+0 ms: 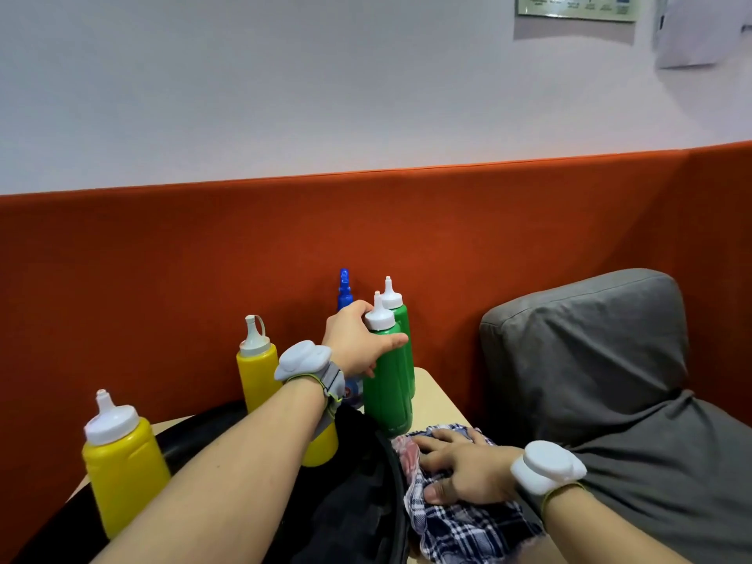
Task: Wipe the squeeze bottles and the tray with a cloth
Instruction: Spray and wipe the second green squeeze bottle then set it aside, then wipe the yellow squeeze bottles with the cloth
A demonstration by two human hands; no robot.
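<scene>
My left hand (358,339) grips the near green squeeze bottle (388,394) just below its white cap. A second green bottle (401,319) stands right behind it. One yellow bottle (122,462) stands at the near left, another (256,372) farther back, partly hidden by my left forearm. The black tray (195,437) lies under my left arm, mostly hidden. My right hand (460,466) presses flat on the blue-and-white checked cloth (460,523) at the tray's right edge.
A blue spray bottle (344,289) stands behind my left hand against the orange partition (366,238). The beige table (435,396) ends just right of the green bottles. A grey cushion (602,360) sits to the right.
</scene>
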